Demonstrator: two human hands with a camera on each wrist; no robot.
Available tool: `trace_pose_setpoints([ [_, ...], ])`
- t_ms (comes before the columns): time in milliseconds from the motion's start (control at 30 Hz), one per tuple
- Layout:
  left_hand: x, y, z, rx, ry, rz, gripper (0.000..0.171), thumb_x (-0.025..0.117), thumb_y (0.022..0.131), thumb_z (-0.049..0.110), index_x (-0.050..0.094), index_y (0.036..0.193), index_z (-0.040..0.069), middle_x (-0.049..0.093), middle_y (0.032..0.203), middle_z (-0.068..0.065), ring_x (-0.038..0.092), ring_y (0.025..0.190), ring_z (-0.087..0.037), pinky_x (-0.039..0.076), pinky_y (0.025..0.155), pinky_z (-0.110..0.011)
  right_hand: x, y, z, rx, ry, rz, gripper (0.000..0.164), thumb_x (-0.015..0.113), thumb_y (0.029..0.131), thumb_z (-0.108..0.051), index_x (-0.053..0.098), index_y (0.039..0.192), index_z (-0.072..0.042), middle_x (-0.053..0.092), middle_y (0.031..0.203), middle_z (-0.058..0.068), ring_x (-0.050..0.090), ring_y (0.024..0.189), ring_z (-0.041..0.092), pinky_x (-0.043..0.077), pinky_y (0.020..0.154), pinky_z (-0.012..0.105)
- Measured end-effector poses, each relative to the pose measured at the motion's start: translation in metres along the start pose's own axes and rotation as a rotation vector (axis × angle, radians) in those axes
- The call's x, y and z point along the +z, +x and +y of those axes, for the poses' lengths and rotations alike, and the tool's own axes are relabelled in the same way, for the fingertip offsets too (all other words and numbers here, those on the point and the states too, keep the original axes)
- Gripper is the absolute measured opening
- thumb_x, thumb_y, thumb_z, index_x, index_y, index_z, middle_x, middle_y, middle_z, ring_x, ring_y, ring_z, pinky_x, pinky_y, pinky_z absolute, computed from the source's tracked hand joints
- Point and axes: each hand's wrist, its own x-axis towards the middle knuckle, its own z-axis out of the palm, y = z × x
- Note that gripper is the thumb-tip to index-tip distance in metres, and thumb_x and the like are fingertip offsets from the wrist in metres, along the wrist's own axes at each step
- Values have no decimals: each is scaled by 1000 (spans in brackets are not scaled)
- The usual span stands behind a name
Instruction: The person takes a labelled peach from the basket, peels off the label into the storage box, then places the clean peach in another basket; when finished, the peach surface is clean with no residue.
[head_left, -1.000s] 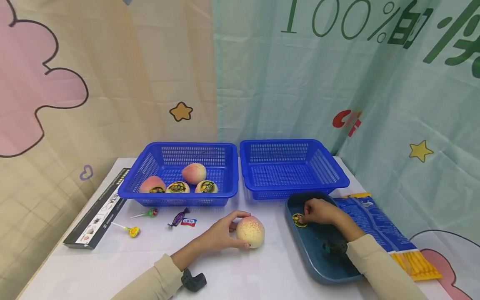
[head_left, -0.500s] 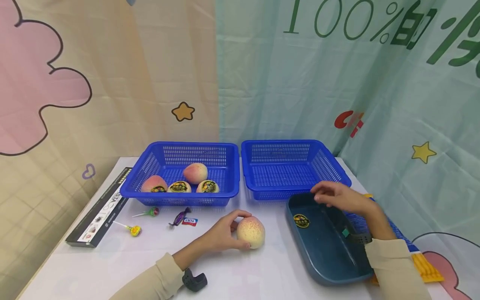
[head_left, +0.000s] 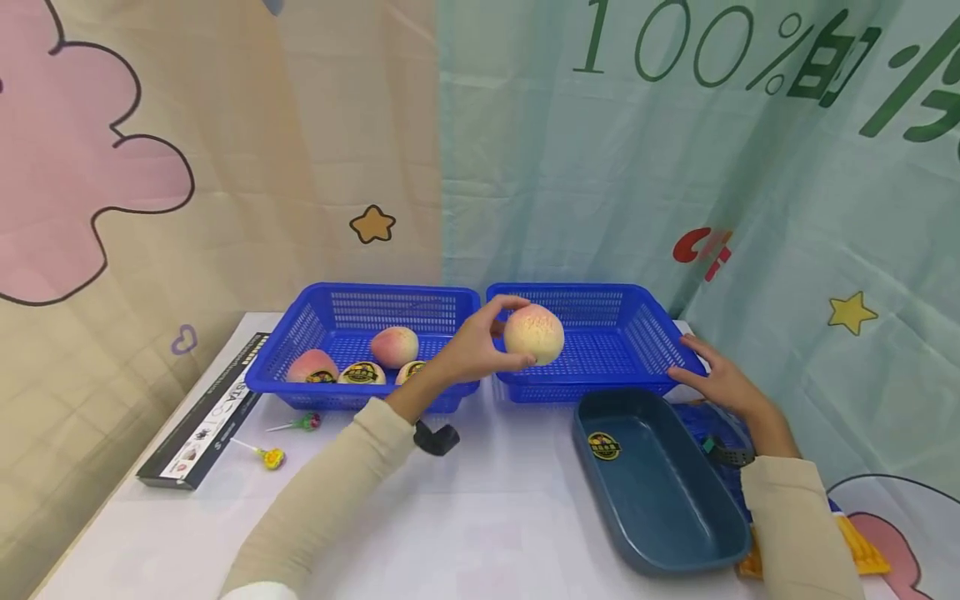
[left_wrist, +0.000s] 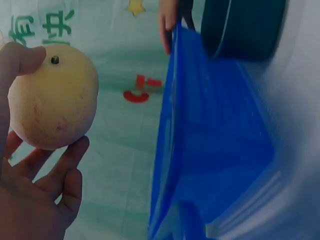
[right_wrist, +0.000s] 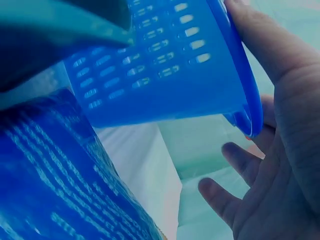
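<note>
While the left hand (head_left: pixel 480 346) pinches a pale, pink-blushed peach (head_left: pixel 534 335) between thumb and fingers, the fruit is held higher than the rim of the right-hand blue basket (head_left: pixel 581 392), seen against its left part from the head view. Whether it has cleared the near rim is hard to tell. The right hand (head_left: pixel 726 385) has its fingers spread, apparently touching that basket's right front corner.

The likeliest mishap is a slip: the peach is round, and a grip that loosens early could let it strike the rim and bruise. A hard squeeze might dent it too. If the right hand presses down or pushes, the basket could tilt or slide against the dark tray (head_left: pixel 675 492) just in front (a round yellow-and-black sticker (head_left: pixel 603 446) lies inside). The left forearm passes near the left-hand basket (head_left: pixel 360 402), which holds other peaches (head_left: pixel 394 346), so a low sweep could snag the dark wrist device (head_left: pixel 437 438) on its edge.
</note>
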Motion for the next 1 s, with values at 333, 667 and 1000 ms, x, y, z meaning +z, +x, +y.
trace_pose_setpoints([
  [333, 5, 69, -48, -158, 275, -257, 68, 84, 78, 18, 52, 139, 17, 55, 135, -6, 60, 108, -21, 52, 87, -34, 0, -4, 18, 13, 76, -13, 85, 63, 101, -35, 10, 163, -11, 1, 167, 22, 12, 143, 59, 32, 97, 79],
  [667, 21, 73, -59, -132, 694, -435, 58, 81, 83, 43, 55, 133, 25, 63, 123, 3, 59, 108, -13, 38, 104, -44, 2, -6, 22, 17, 137, 30, 87, 65, 99, -37, 11, 163, -13, -2, 169, 11, 9, 146, 55, 21, 100, 82],
  [1000, 26, 71, -59, -210, 810, -539, 44, 73, 92, 37, 57, 130, 23, 67, 124, 4, 60, 117, -14, 14, 120, -47, 0, -3, 26, -1, 198, -7, 83, 63, 102, -31, 11, 163, -8, -4, 168, 15, 11, 146, 54, 21, 105, 78],
])
